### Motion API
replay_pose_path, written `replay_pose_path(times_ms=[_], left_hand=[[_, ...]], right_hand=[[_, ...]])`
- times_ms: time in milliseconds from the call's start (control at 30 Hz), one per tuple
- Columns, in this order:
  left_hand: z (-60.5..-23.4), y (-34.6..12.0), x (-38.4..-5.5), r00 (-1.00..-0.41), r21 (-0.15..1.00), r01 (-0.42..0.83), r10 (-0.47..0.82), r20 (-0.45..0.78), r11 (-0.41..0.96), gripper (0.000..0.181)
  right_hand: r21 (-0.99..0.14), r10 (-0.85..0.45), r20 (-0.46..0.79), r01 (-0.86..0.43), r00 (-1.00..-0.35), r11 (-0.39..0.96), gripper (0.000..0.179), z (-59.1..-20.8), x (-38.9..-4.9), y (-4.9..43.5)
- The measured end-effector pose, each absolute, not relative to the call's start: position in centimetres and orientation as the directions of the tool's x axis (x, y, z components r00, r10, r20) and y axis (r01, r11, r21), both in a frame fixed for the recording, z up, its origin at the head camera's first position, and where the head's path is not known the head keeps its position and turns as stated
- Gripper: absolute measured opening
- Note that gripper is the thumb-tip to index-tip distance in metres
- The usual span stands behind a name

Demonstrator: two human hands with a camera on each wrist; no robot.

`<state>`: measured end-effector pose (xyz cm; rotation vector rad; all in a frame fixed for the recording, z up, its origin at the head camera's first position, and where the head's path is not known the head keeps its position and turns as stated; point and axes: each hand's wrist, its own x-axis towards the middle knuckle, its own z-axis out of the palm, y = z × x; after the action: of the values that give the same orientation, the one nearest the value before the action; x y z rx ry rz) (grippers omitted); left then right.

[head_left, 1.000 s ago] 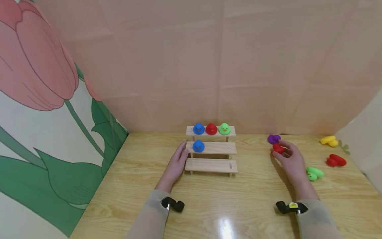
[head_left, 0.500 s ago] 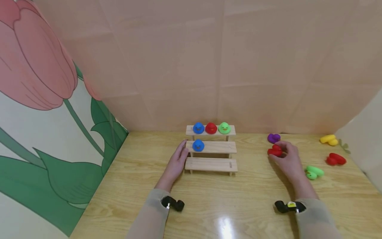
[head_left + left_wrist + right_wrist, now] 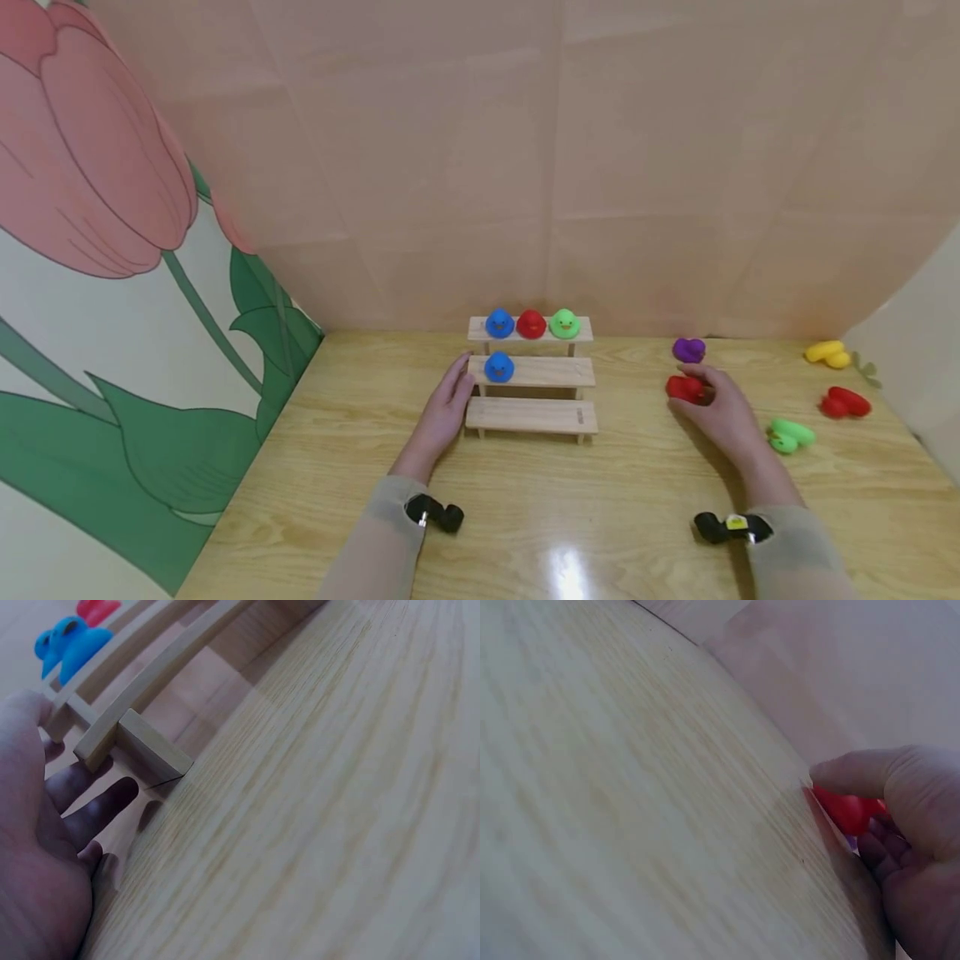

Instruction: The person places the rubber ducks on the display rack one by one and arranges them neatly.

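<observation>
My right hand (image 3: pixel 723 417) holds a red rubber duck (image 3: pixel 684 389) between thumb and fingers, low over the table's right half. In the right wrist view, part of this duck (image 3: pixel 846 813) shows below the thumb; the fingers hide the rest. My left hand (image 3: pixel 441 410) rests with loosely straight fingers against the left end of a three-tier wooden stand (image 3: pixel 532 412). On its top tier sit a blue duck (image 3: pixel 499 323), a red duck (image 3: pixel 532 324) and a green duck (image 3: pixel 565 323). Another blue duck (image 3: pixel 498 367) occupies the middle tier's left end.
Behind my right hand lies a purple duck (image 3: pixel 688 350). Right of that hand, a green duck (image 3: pixel 791 435), a red duck (image 3: pixel 844 402) and a yellow duck (image 3: pixel 827 354) lie on the wooden table (image 3: pixel 637 500). A pinkish sheet (image 3: pixel 555 167) hangs along the back edge.
The red duck has turned in my right fingers and moved slightly left and toward me, farther from the purple duck. My left hand stays in place at the stand.
</observation>
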<state>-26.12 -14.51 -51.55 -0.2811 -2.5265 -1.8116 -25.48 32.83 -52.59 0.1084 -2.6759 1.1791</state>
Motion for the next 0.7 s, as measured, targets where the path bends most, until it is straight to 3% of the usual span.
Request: replay_pose_path(times_ms=[267,700], left_hand=[[-51.8,-14.5,-26.2,-0.983,0.937,0.161,0.139,0.123,0.309,0.061],[-51.8,-14.6,-26.2,-0.984,0.94,0.155,0.135,0.119,0.305,0.062]], right_hand=[[-0.721,-0.06,0.197,-0.186,-0.979,0.668,0.078,-52.4,-24.2,33.2],[-0.708,-0.149,0.104,-0.178,-0.983,0.684,0.076,-51.9,-23.6,33.0]])
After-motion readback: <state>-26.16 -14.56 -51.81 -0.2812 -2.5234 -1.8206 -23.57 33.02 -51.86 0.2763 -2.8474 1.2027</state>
